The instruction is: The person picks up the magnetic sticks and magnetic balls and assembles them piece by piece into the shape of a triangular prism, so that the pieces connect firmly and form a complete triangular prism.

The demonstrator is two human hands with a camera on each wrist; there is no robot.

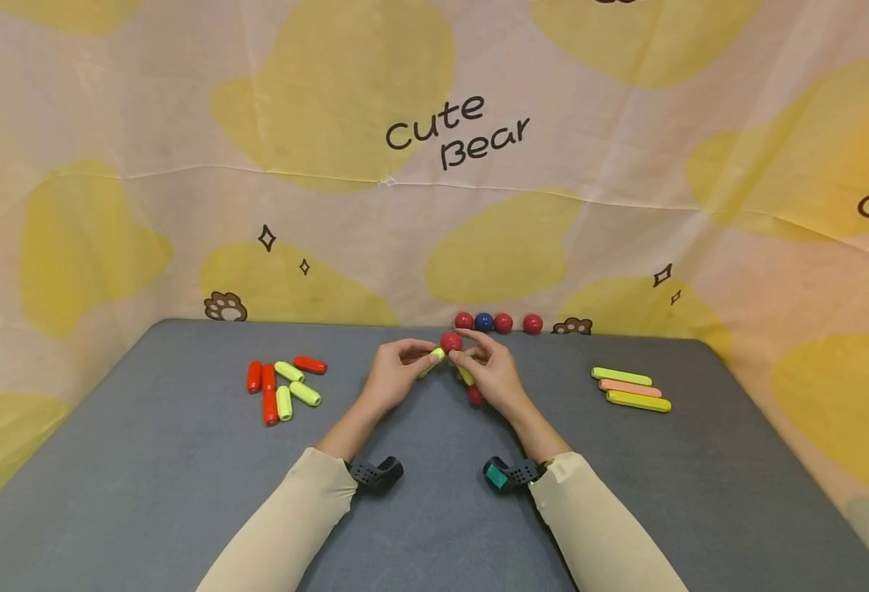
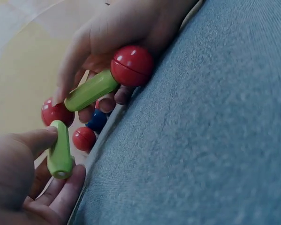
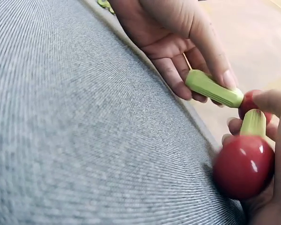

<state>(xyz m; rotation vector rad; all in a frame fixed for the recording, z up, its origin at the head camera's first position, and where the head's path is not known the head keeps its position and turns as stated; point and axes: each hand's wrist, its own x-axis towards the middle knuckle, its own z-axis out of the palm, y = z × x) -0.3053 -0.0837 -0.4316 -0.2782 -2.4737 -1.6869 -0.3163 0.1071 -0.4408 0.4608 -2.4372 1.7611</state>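
My left hand (image 1: pixel 395 374) pinches a short yellow-green rod (image 2: pixel 60 150) between thumb and fingers. One end of it meets a red ball (image 1: pixel 451 341), seen between the two hands. My right hand (image 1: pixel 498 376) grips that ball with its fingertips. From the same ball a second yellow-green rod (image 2: pixel 91 90) runs back toward the right palm, ending in another red ball (image 3: pixel 244 167). In the head view this second ball shows below the right hand, and its rod is partly covered by the fingers.
Several short red rods (image 1: pixel 269 405) and yellow-green rods (image 1: pixel 305 394) lie at the left. To the right are three longer sticks, a pink one (image 1: pixel 630 388) between two yellow ones. Red balls (image 1: pixel 533 324) and a blue ball (image 1: pixel 483 321) line the back edge, close to the cloth backdrop.
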